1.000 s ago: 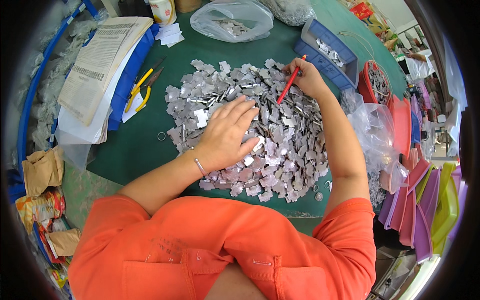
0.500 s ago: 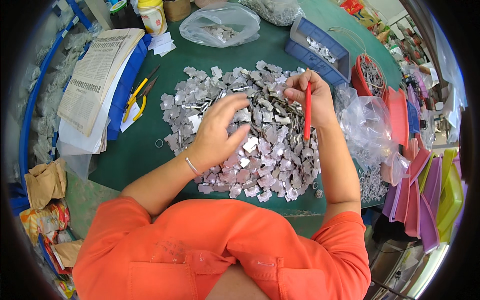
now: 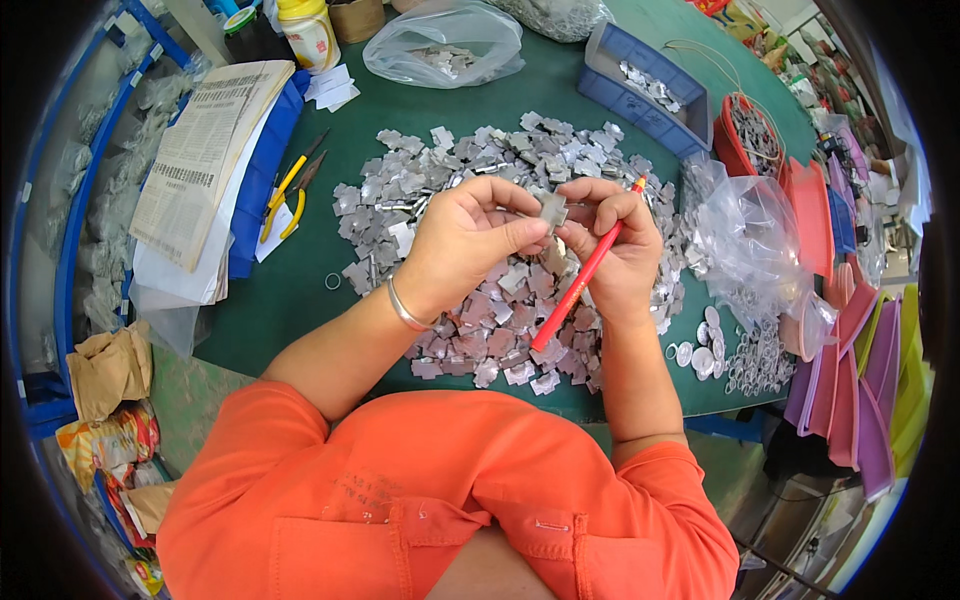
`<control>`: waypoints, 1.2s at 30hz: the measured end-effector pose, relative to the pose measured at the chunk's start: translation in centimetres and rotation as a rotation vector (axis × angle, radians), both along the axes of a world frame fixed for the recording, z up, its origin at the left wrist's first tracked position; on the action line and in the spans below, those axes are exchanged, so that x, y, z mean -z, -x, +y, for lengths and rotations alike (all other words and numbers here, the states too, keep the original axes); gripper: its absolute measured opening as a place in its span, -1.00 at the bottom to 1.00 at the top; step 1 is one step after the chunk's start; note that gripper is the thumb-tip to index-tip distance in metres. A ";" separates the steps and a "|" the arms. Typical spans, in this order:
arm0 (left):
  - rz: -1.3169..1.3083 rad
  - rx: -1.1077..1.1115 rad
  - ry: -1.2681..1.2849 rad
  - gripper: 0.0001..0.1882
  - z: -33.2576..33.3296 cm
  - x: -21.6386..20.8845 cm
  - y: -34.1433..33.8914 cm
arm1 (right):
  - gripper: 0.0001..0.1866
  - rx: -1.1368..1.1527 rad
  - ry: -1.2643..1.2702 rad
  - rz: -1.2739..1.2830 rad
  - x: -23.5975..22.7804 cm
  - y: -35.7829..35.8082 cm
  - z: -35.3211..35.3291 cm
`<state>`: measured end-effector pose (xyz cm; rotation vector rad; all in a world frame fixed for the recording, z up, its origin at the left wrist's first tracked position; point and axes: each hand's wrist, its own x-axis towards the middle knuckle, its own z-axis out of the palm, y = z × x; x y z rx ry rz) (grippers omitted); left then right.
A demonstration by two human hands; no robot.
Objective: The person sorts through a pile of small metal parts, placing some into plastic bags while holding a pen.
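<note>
Both of my hands meet over a wide heap of small flat silver metal plates (image 3: 480,345) with notched edges. My left hand (image 3: 465,235) pinches one metal plate (image 3: 553,211) between thumb and fingers. From the other side, my right hand (image 3: 620,250) has its thumb and fingertips at the same plate. That hand also holds a red pencil (image 3: 578,300), slanted through the fingers. The pencil's pointed end sticks up beyond the knuckles, and its blunt end hangs over the heap toward me.
Pliers (image 3: 285,200) lie left of the heap, beside newspaper (image 3: 205,165) on a blue bin. Behind stand a plastic bag (image 3: 445,45) of plates and a blue box (image 3: 640,95). Rightward are a red basket (image 3: 750,140), a clear bag (image 3: 755,225), discs (image 3: 705,350) and rings (image 3: 760,360).
My hands have come together over the heap, and a metal plate is now between them. The pencil has swung from near upright to a slant. Round discs now show at the right.
</note>
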<state>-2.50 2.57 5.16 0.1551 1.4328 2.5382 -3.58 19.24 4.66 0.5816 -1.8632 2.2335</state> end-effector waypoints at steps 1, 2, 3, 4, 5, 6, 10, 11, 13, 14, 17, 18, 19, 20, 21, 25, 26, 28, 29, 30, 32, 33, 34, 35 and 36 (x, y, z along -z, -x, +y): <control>0.007 -0.016 -0.003 -0.78 0.1 0.0 -0.1 | -0.67 0.005 0.001 -0.011 0.1 -0.2 0.0; 0.016 -0.032 -0.006 -0.77 0.2 0.0 -0.2 | -0.67 0.009 0.002 -0.021 0.2 -0.5 0.0; 0.024 -0.048 -0.008 -0.76 0.2 0.0 -0.2 | -0.68 0.012 0.004 -0.031 0.2 -0.8 0.0; 0.037 -0.059 0.008 -0.76 0.2 0.0 -0.3 | -0.69 0.004 0.049 -0.090 0.1 -1.2 -0.1; 0.047 -0.071 0.025 -0.76 0.2 0.1 -0.4 | -0.69 0.001 0.072 -0.109 0.2 -1.4 -0.1; 0.057 -0.083 0.042 -0.75 0.2 0.3 -0.5 | -0.70 -0.002 0.095 -0.128 0.5 -1.6 -0.1; 0.073 -0.083 0.059 -0.74 0.4 0.4 -1.0 | -0.71 0.015 0.113 -0.151 0.6 -2.2 -0.2; 0.078 -0.073 0.082 -0.76 0.5 0.5 -1.2 | -0.70 0.019 0.110 -0.160 0.7 -2.4 -0.2; 0.042 -0.049 0.075 -0.79 0.4 0.4 -1.6 | -0.70 0.009 0.170 -0.227 0.4 -2.8 -0.2; 0.000 -0.036 0.047 -0.81 0.3 0.3 -1.7 | -0.70 0.000 0.197 -0.242 0.5 -2.9 -0.1; -0.072 0.007 0.028 -0.80 -0.1 0.3 -1.9 | -0.70 -0.032 0.289 -0.353 0.1 -3.3 0.2; -0.094 0.029 0.014 -0.80 -0.4 0.5 -1.8 | -0.70 -0.044 0.319 -0.391 0.0 -3.3 0.3; -0.115 0.050 0.001 -0.81 -0.5 0.6 -1.9 | -0.70 -0.056 0.349 -0.428 0.0 -3.4 0.4; -0.121 0.054 0.023 -0.77 -0.5 0.4 -2.0 | -0.70 -0.080 0.367 -0.444 0.2 -3.5 0.6; -0.123 0.074 0.033 -0.77 -0.4 0.2 -2.1 | -0.70 -0.081 0.355 -0.426 0.2 -3.6 0.7; -0.173 0.148 0.090 -0.73 -0.2 -0.2 -2.6 | -0.69 0.030 0.156 -0.192 0.2 -4.7 0.6; -0.193 0.163 0.110 -0.72 -0.1 -0.3 -2.8 | -0.69 0.081 0.047 -0.066 0.6 -4.9 0.7; -0.203 0.174 0.125 -0.70 0.1 -0.3 -3.2 | -0.69 0.155 -0.093 0.147 0.8 -5.2 0.6; -0.211 0.181 0.131 -0.69 0.2 -0.3 -3.3 | -0.69 0.170 -0.125 0.186 0.8 -5.4 0.7; -0.209 0.193 0.125 -0.69 0.2 -0.2 -3.3 | -0.69 0.186 -0.158 0.225 0.8 -5.5 0.7; -0.207 0.220 0.111 -0.68 0.2 -0.1 -3.4 | -0.69 0.232 -0.228 0.275 0.8 -5.8 0.8; -0.221 0.222 0.102 -0.68 0.2 -0.1 -3.4 | -0.69 0.239 -0.235 0.290 0.9 -5.9 0.9; -0.236 0.225 0.094 -0.69 0.3 -0.2 -3.4 | -0.69 0.247 -0.243 0.304 1.1 -5.9 0.9; -0.250 0.225 0.086 -0.69 0.3 -0.2 -3.5 | -0.69 0.253 -0.249 0.319 1.2 -5.9 0.9; -0.242 0.216 0.083 -0.72 0.3 -0.2 -3.5 | -0.69 0.255 -0.266 0.343 1.2 -5.9 1.0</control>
